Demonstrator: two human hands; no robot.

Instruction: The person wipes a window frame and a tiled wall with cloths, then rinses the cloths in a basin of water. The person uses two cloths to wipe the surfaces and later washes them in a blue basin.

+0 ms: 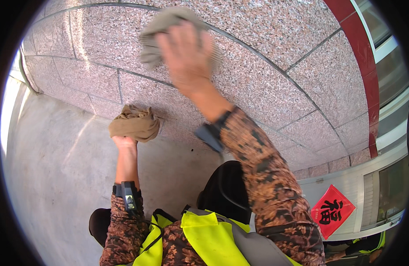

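Observation:
My right hand (188,60) lies spread over a grey-beige cloth (153,53) and presses it against the speckled pinkish stone-tiled wall (257,50). That hand and cloth are blurred. Lower and to the left, my left hand (124,142) holds a bunched brown cloth (136,126) from below, near the foot of the wall. Most of the left fingers are hidden by the cloth. Both forearms wear patterned sleeves and dark wrist straps carrying small devices.
A grey concrete floor (58,146) runs along the wall. To the right are a dark red tile border (362,60), framed windows and a pale metal door (350,186) with a red diamond paper (333,212) bearing writing. Another person's hi-vis sleeve (379,244) shows at lower right.

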